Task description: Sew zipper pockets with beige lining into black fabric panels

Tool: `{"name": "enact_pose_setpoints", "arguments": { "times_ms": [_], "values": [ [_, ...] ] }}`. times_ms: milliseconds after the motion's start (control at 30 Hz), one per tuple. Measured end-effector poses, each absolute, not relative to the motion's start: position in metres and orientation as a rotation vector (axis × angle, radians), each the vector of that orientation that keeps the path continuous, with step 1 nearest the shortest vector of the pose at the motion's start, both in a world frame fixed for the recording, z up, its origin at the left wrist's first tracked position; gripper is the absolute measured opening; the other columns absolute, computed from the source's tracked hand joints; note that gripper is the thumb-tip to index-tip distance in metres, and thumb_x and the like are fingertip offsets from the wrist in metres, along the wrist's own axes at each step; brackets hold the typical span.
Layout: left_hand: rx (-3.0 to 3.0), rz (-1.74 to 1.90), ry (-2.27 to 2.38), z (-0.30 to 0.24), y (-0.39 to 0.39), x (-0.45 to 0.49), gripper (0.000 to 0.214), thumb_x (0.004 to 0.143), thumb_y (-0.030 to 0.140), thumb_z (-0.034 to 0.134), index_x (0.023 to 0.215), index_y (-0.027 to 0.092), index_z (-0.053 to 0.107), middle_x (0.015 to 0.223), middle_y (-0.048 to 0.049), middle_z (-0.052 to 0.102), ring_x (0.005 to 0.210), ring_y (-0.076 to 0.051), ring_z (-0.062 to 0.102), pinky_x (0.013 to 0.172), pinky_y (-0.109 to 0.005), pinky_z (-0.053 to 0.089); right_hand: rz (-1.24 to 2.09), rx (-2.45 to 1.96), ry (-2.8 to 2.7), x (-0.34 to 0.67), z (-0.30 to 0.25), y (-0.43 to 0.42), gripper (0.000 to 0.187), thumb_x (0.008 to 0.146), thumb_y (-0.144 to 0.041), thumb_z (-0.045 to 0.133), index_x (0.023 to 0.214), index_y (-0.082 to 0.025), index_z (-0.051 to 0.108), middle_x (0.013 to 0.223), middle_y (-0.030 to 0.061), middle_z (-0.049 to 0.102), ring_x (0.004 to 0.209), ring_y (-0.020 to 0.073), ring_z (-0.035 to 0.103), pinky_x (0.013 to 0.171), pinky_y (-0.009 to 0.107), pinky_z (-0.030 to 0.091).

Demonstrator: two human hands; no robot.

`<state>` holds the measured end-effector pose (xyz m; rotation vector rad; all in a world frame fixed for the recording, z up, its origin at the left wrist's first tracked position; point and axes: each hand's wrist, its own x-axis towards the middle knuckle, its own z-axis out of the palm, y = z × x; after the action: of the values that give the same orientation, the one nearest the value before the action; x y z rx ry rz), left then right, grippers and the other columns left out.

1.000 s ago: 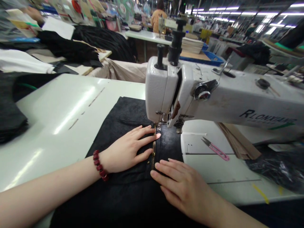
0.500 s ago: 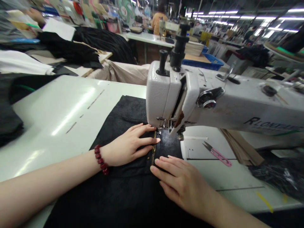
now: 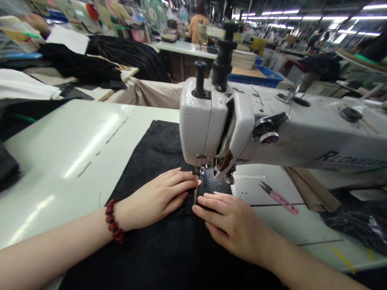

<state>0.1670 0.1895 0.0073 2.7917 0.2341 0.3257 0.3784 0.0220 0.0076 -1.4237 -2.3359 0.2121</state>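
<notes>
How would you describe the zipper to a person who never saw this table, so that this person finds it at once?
Start at the head of the white sewing machine and look down to the black fabric beneath it. There, a brass zipper runs from under the machine toward the person, between the left hand and the right hand. It is the narrow gold-coloured line on the dark cloth.

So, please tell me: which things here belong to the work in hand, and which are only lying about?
In use:
left hand
right hand
black fabric
brass zipper
white sewing machine

Lying about:
pink-handled thread snips
brown paper sheets
blue plastic crate
</notes>
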Motion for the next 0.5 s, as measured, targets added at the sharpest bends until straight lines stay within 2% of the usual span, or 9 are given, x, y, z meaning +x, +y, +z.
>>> {"name": "enact_pose_setpoints", "arguments": {
  "times_ms": [233, 367, 500],
  "values": [
    [2.826, 0.275, 0.138, 0.008, 0.203, 0.169, 0.034, 0.101, 0.023, 0.046, 0.131, 0.032, 0.058, 0.146, -0.0024, 0.05, 0.135, -0.021, 0.046, 0.121, -0.045, 0.032, 0.234, -1.442, -2.335, 0.384, 0.006, 0.033, 0.039, 0.1, -0.024, 0.047, 0.139, -0.025, 0.055, 0.142, 0.0025, 0.058, 0.131, 0.0187, 0.052, 0.112, 0.038, 0.044],
    [2.844, 0.315, 0.134, 0.005, 0.21, 0.172, 0.035, 0.1, 0.022, 0.046, 0.131, 0.032, 0.059, 0.145, -0.004, 0.05, 0.135, -0.022, 0.045, 0.118, -0.045, 0.036, 0.238, -1.462, -2.321, 0.387, 0.006, 0.04, 0.04, 0.1, -0.023, 0.047, 0.138, -0.026, 0.056, 0.141, 0.0021, 0.059, 0.128, 0.02, 0.055, 0.109, 0.04, 0.047],
    [2.81, 0.269, 0.148, 0.006, 0.216, 0.177, 0.036, 0.099, 0.021, 0.047, 0.131, 0.03, 0.06, 0.142, -0.006, 0.053, 0.137, -0.024, 0.045, 0.118, -0.046, 0.038, 0.238, -1.44, -2.302, 0.39, 0.008, 0.047, 0.04, 0.098, -0.02, 0.048, 0.136, -0.025, 0.059, 0.141, 0.0032, 0.059, 0.128, 0.0195, 0.056, 0.108, 0.037, 0.049]
  ]
}}
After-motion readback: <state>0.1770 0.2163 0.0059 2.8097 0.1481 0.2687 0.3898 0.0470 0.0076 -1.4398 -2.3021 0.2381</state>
